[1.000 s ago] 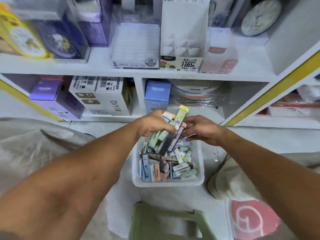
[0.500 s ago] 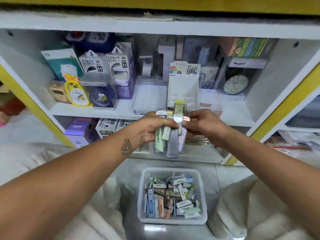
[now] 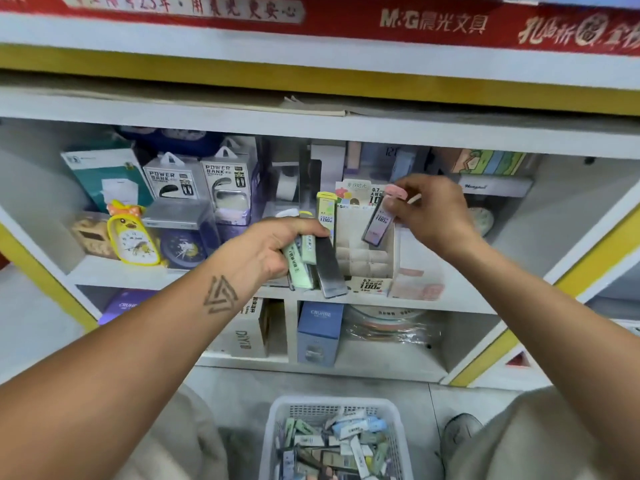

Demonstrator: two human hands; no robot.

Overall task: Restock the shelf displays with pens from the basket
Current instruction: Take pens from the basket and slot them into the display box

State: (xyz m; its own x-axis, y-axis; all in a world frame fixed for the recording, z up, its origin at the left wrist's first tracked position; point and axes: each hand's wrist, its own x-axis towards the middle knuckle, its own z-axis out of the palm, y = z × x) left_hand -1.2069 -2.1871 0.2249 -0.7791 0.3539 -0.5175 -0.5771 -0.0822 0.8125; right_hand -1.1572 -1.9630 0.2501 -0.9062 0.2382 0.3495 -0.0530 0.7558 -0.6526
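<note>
1. White plastic basket (image 3: 277, 431) sits on the floor at the bottom of the view, between the person's knees, and holds a jumble of small pastel packs (image 3: 346, 441) in green, blue and white.
2. Above and beyond it, the left hand (image 3: 266, 251) grips a fanned bundle of slim packs (image 3: 311, 258): pale green ones, a dark grey one that hangs lowest, and a yellow-green one that sticks up tallest. The fingers are curled tight round the bundle, and a triangular tattoo shows on the forearm.
3. To the right and a little higher, the right hand (image 3: 433, 216) pinches a single pack with a pink cap (image 3: 379, 221) between thumb and fingertips. The pack tilts, its lower end dipping into the top of the display.
4. Just behind both hands, a white cardboard display box (image 3: 367, 258) stands on the middle shelf (image 3: 114, 271). Its front compartments look bare, and its printed header rises behind the pinched pack.
5. Further left on the same shelf stand a yellow duck alarm clock (image 3: 133, 237), a blue round clock (image 3: 180, 249) under a clear case, and two power bank packages (image 3: 197, 181).
6. On the lower shelf sit a blue carton (image 3: 318, 334) and a white box marked DIY (image 3: 249, 327).
7. Farthest up, a red banner (image 3: 346, 19) with white lettering runs along the top, over a yellow strip.
</note>
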